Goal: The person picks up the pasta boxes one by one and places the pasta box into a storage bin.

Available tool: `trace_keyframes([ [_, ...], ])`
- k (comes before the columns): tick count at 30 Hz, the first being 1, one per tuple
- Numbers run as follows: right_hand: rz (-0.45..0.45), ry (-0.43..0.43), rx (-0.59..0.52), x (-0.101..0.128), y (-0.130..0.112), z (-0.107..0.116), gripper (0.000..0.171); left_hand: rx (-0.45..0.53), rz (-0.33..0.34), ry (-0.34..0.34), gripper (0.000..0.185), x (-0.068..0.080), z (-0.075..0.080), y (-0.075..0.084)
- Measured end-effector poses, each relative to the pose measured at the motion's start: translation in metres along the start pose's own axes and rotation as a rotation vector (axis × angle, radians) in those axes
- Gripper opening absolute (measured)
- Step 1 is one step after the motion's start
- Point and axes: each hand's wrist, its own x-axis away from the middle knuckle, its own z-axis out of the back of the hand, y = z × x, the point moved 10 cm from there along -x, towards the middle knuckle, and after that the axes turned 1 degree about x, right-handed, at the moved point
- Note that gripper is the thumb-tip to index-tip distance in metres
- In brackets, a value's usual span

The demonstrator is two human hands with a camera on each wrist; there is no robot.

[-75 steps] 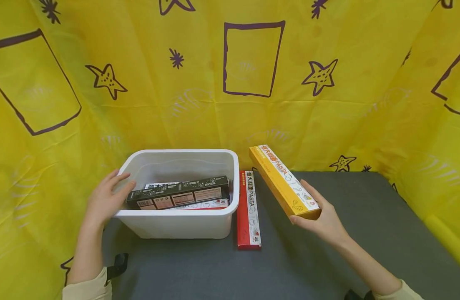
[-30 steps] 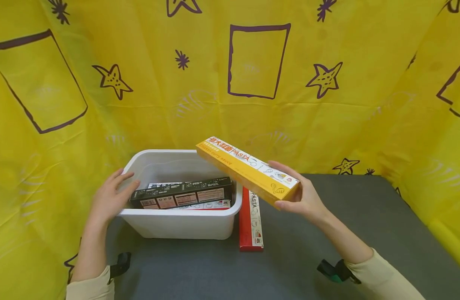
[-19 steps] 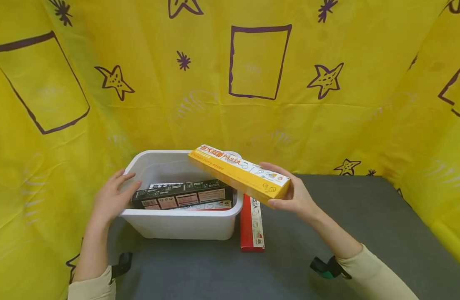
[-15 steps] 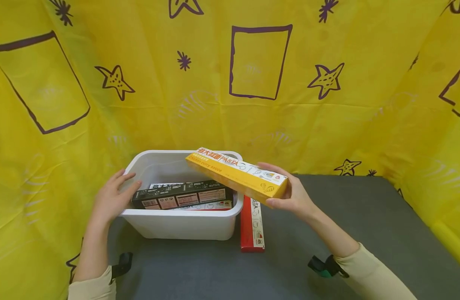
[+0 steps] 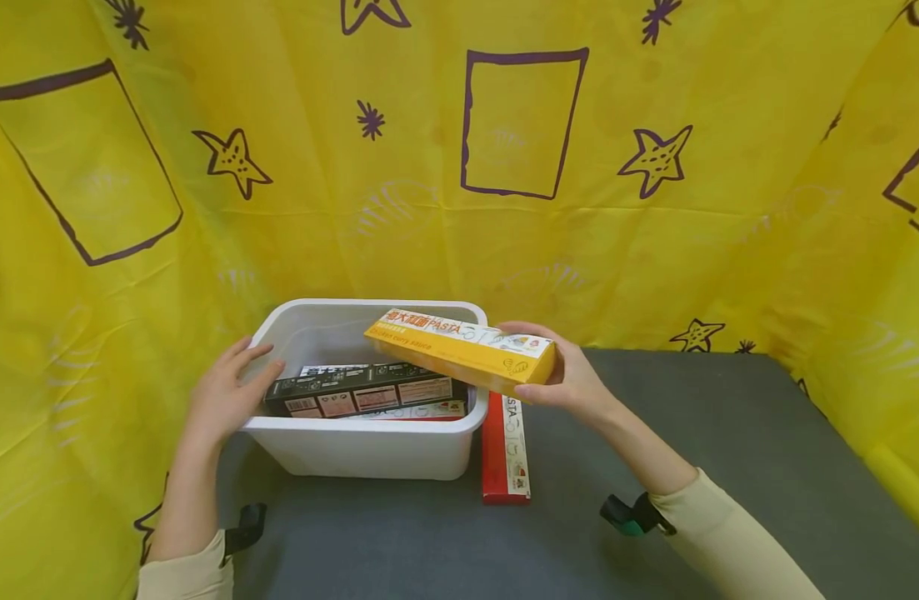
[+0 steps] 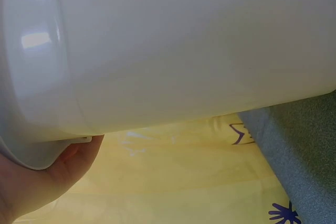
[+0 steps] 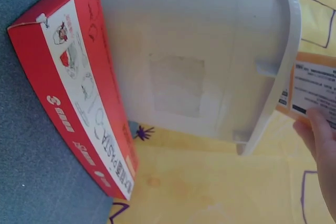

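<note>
Over the white plastic bin, right hand grips the long yellow pasta box by one end — it may tip out; left hand lies flat on the rim.

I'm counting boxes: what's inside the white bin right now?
In the bin lies a black box, with a white-and-red box beneath it, mostly covered. The yellow box in the right hand hides the far right corner.

I count one white bin. There are four pasta boxes: one yellow box in my right hand, one black box and one box under it in the bin, one red box on the surface.
</note>
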Motion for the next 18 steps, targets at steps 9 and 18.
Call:
trace_keyframes([
  [9,-0.031,-0.055,0.016,-0.0095,0.0035,-0.0033,0.073,0.003,-0.001,0.0,0.065,0.0004,0.0001,-0.0001],
  [18,-0.071,-0.087,0.052,-0.0076,-0.0009,-0.0013,0.071,0.011,-0.001,-0.002,0.063,-0.0008,-0.0006,-0.0009],
])
